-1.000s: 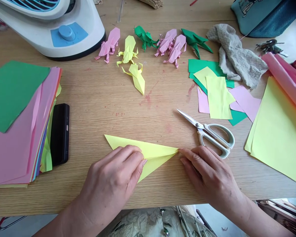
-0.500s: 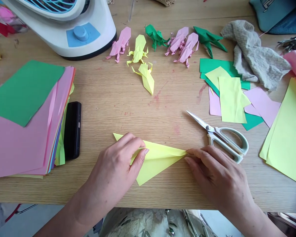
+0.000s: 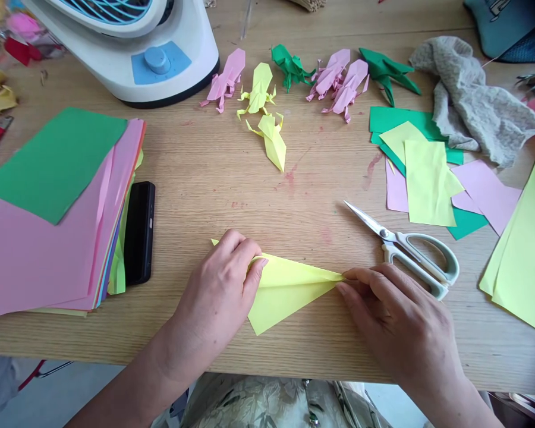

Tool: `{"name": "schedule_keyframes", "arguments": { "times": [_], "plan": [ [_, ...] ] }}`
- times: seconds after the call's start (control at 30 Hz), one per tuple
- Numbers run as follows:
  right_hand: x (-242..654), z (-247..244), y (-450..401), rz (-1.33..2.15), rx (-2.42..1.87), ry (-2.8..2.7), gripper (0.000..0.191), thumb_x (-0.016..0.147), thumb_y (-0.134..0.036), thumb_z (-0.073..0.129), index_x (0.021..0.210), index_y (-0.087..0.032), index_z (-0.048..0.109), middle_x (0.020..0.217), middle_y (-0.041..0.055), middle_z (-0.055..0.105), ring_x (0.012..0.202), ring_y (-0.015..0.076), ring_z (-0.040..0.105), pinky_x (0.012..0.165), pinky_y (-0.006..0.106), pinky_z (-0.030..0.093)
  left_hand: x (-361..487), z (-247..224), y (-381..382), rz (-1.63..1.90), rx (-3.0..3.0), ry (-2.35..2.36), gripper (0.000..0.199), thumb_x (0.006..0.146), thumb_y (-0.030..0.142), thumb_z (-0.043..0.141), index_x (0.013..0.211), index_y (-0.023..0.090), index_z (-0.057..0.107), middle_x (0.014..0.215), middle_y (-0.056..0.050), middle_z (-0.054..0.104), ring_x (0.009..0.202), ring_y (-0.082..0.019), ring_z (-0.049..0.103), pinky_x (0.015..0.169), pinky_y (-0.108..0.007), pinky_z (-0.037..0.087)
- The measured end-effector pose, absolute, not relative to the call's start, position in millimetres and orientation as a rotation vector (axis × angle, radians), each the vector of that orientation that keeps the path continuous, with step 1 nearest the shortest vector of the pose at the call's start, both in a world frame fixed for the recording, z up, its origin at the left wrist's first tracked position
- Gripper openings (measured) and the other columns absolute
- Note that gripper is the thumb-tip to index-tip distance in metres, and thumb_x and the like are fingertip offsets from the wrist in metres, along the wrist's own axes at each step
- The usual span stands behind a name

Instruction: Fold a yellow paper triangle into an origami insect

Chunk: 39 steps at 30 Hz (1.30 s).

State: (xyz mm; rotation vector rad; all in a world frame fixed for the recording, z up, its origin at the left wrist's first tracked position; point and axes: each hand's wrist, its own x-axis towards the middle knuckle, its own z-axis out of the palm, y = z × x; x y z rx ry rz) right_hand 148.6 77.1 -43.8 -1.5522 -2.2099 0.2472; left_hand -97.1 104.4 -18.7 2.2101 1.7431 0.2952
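A folded yellow paper [image 3: 279, 297] lies near the table's front edge, its long narrow tip pointing right and a crease running along its middle. My left hand [image 3: 218, 291] pinches the upper left part of the paper between thumb and fingers, hiding some of it. At the right tip, my right hand [image 3: 395, 315] grips the point between thumb and forefinger. Just above my right hand lie scissors [image 3: 421, 255] with pale handles, their blades closed and directed to the upper left.
Folded paper figures [image 3: 274, 142] stand at the back. Left are a paper stack [image 3: 40, 255], a black phone [image 3: 139, 232] and a white appliance [image 3: 178, 30]. Right are paper scraps [image 3: 428, 184], a grey cloth [image 3: 485, 107] and yellow sheets [image 3: 530, 255].
The view has shifted slightly, so things on the table appear further right. My left hand has slid a little up and left along the paper; my right hand keeps its hold on the tip.
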Motion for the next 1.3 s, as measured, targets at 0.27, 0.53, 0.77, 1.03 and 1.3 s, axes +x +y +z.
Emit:
{"name": "schedule_keyframes", "arguments": {
  "times": [0.27,0.53,0.77,1.03,1.3],
  "plan": [
    [144.0,-44.3,77.9,0.182,-1.605,-2.202,0.011,0.097,-0.03,0.059,0.092,-0.021,0.064,0.079,0.0016,0.066,0.068,0.0147,0.061,0.062,0.03,0.043,-90.1,-21.4,100.5,0.131,2.406,1.858,0.012,0.097,0.018,0.049,0.087,0.018,0.055,0.087,-0.003,0.055,0.077,-0.019,0.058,0.065,-0.03,0.044],
    [150.8,-46.7,62.1,0.201,-1.213,-2.325,0.038,0.092,-0.009,0.061,0.13,-0.01,0.057,0.094,0.009,0.064,0.077,0.0172,0.057,0.068,0.033,0.047,-92.5,-25.9,99.7,0.213,2.556,1.802,0.012,0.097,0.016,0.048,0.087,0.018,0.054,0.086,-0.004,0.055,0.078,-0.02,0.057,0.069,-0.032,0.043],
    [144.0,-49.9,64.1,0.193,-1.173,-2.506,0.046,0.095,-0.012,0.056,0.14,-0.004,0.05,0.094,0.0112,0.064,0.08,0.0206,0.055,0.066,0.035,0.046,-96.1,-26.2,100.1,0.265,2.504,1.767,0.012,0.098,0.019,0.048,0.088,0.018,0.054,0.087,-0.003,0.055,0.078,-0.019,0.057,0.068,-0.031,0.041],
    [143.0,-49.8,63.8,0.161,-1.24,-2.503,0.043,0.097,-0.019,0.055,0.137,-0.001,0.052,0.094,0.011,0.063,0.078,0.0198,0.055,0.066,0.035,0.047,-97.4,-26.2,100.7,0.283,2.5,1.781,0.012,0.097,0.018,0.048,0.086,0.018,0.054,0.086,-0.003,0.055,0.076,-0.019,0.056,0.066,-0.031,0.041],
    [142.3,-51.1,64.5,0.169,-1.246,-2.498,0.045,0.098,-0.022,0.054,0.138,-0.002,0.051,0.091,0.0107,0.06,0.077,0.0201,0.054,0.063,0.035,0.048,-88.7,-16.8,103.9,0.199,2.631,1.659,0.017,0.099,0.023,0.047,0.102,0.017,0.062,0.092,-0.007,0.063,0.086,-0.025,0.059,0.073,-0.039,0.045]
  ]
}}
